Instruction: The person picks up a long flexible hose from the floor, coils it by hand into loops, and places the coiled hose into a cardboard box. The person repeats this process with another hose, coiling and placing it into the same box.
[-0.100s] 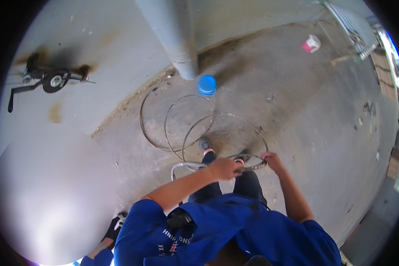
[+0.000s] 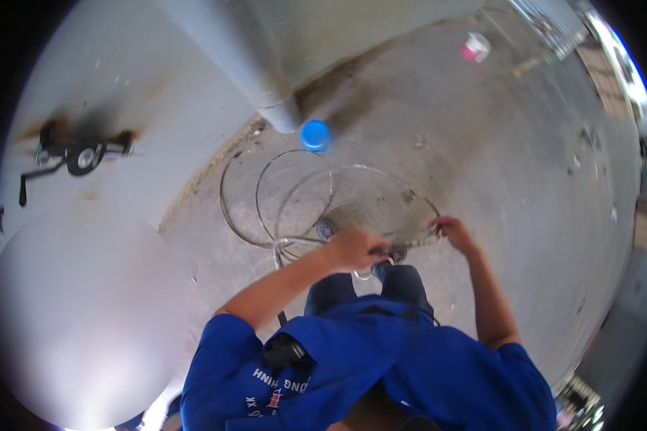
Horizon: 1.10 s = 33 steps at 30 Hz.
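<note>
A long, greyish cable (image 2: 417, 243) is gathered in wide loops in front of my legs. My left hand (image 2: 355, 249) is closed around a bundle of its turns, a little blurred. Farther right, my right hand (image 2: 453, 232) pinches the same cable at the right side of a big loop. Between the two hands the cable runs in a slightly curved stretch. Other loops spread forward and left, low over or on the concrete floor; which parts touch it I cannot tell. A thicker pale section bends down beside my left forearm.
A blue container (image 2: 315, 135) stands by the foot of a grey pipe (image 2: 269, 100). On the left wall is a black hand-cranked winch (image 2: 83, 154). A pink-and-white bucket (image 2: 475, 47) sits far off on the floor (image 2: 510, 179). A blurred round patch covers the lower left.
My right hand has moved slightly up and outward, drawing its loop wider. The left hand has shifted a little left. The whole view has swung slightly too.
</note>
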{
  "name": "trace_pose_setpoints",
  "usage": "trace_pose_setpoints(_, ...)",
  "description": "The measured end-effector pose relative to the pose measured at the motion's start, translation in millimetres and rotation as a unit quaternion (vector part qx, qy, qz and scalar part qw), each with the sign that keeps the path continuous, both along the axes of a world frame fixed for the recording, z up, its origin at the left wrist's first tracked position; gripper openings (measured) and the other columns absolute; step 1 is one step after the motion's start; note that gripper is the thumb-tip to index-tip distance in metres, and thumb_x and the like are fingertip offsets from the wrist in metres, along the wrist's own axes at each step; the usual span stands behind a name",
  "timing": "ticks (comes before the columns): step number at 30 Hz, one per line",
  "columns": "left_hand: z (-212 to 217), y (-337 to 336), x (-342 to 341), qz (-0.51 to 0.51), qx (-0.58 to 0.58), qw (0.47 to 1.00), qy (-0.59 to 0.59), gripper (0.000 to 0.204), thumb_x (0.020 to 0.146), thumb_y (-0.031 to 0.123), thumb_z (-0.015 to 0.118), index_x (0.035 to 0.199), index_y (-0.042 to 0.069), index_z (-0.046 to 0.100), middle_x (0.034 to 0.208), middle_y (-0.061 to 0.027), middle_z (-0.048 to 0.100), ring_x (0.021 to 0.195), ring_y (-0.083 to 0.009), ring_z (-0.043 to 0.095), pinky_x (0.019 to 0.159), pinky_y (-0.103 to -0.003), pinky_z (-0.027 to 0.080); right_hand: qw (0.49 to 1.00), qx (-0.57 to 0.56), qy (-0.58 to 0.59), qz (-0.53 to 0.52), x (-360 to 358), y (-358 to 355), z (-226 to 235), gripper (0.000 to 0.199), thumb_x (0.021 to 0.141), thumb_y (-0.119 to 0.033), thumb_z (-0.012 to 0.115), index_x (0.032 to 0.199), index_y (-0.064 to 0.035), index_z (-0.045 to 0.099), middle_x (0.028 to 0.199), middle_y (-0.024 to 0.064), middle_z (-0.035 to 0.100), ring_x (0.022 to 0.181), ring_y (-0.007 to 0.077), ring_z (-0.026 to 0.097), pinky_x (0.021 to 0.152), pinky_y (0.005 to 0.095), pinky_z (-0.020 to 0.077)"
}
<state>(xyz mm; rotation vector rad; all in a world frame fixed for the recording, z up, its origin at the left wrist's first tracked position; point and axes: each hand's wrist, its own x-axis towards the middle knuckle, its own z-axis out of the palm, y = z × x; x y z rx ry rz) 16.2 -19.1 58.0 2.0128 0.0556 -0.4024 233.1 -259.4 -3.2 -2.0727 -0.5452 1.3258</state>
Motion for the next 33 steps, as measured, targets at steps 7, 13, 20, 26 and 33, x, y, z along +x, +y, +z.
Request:
trace_pose_setpoints(7, 146.1, -41.5, 72.3, -0.052, -0.12, 0.983, -0.129, 0.022, 0.082, 0.021, 0.063, 0.1, 0.007, 0.062, 0.075, -0.0103, 0.062, 0.066, -0.0169, 0.057, 0.06, -0.028, 0.043, 0.936, 0.18, -0.296, -0.062, 18.1, -107.0, 169.6, 0.054, 0.073, 0.003, 0.047, 0.125, -0.0117, 0.048, 0.122, 0.0052, 0.05, 0.107, 0.0171, 0.046, 0.083, 0.0304, 0.0402)
trace_pose_setpoints(13, 261.1, -193.5, 153.4, -0.07, -0.161, 0.947, -0.268, 0.016, 0.082, 0.016, 0.064, 0.092, 0.003, 0.061, 0.069, -0.0002, 0.055, 0.068, -0.0069, 0.05, 0.062, -0.024, 0.041, 0.761, 0.33, -0.405, -0.385, -14.4, -270.0, 213.8, 0.054, 0.084, -0.012, 0.054, 0.135, -0.0113, 0.036, 0.135, 0.0095, 0.04, 0.115, 0.0231, 0.045, 0.088, 0.0343, 0.042)
trace_pose_setpoints(20, 355.3, -426.8, 239.8, -0.151, -0.231, 0.911, -0.306, 0.023, 0.078, 0.021, 0.069, 0.087, 0.004, 0.057, 0.063, 0.0055, 0.047, 0.052, -0.0041, 0.038, 0.046, -0.021, 0.029, 0.715, 0.254, -0.498, -0.42, -101.1, -398.1, 221.6, 0.046, 0.075, -0.01, 0.068, 0.117, -0.005, 0.049, 0.116, 0.0079, 0.05, 0.108, 0.0194, 0.049, 0.084, 0.0299, 0.0413)
trace_pose_setpoints(26, 379.7, -578.0, 272.2, -0.229, -0.435, 0.851, -0.186, 0.016, 0.086, 0.018, 0.06, 0.085, 0.007, 0.049, 0.059, 0.0043, 0.039, 0.046, -0.0053, 0.033, 0.045, -0.021, 0.027, 0.701, -0.021, -0.599, -0.387, -125.3, -431.8, 214.7, 0.053, 0.069, -0.035, 0.073, 0.109, -0.0055, 0.055, 0.111, 0.0148, 0.055, 0.103, 0.0308, 0.052, 0.083, 0.0441, 0.0415)
trace_pose_setpoints(33, 331.8, -702.6, 359.1, -0.213, -0.538, 0.809, 0.108, 0.015, 0.083, 0.007, 0.055, 0.095, 0.007, 0.046, 0.085, -0.007, 0.059, 0.063, -0.0124, 0.053, 0.052, -0.024, 0.042, 0.708, -0.005, -0.542, -0.452, -144.2, -500.0, 219.6, 0.016, 0.079, -0.019, 0.062, 0.081, -0.0045, 0.058, 0.068, 0.0156, 0.059, 0.065, 0.0343, 0.058, 0.057, 0.0416, 0.0454)
